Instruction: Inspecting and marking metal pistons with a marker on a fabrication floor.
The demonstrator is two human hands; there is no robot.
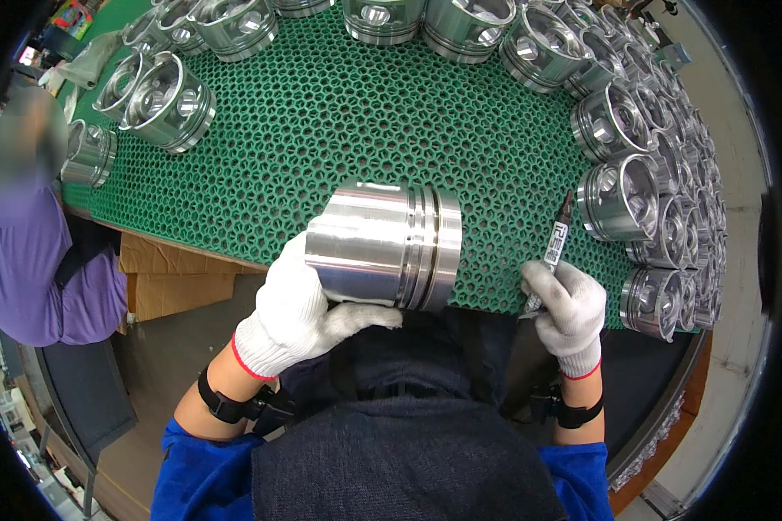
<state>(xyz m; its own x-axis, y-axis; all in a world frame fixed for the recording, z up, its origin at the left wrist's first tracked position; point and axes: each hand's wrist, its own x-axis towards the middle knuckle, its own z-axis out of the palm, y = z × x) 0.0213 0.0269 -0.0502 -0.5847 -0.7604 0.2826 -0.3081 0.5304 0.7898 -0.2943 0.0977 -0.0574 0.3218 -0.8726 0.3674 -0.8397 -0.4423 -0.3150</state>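
A shiny metal piston (365, 239) lies on its side in my left hand (295, 304), its ring grooves toward the right. The white-gloved fingers reach round its left end and the thumb runs along its lower side. My right hand (569, 306), gloved in white too, grips a marker pen (556, 245) with a white barrel and a dark tip. That tip points up and away from me, apart from the piston. Both hands are at the near edge of a green perforated mat (339, 130).
Many pistons (617, 195) stand close together along the mat's right side. Others (378, 17) line the far edge, and a few (172, 104) stand at the left. A person in purple (52, 269) is beside the table at left, near a cardboard box (178, 269).
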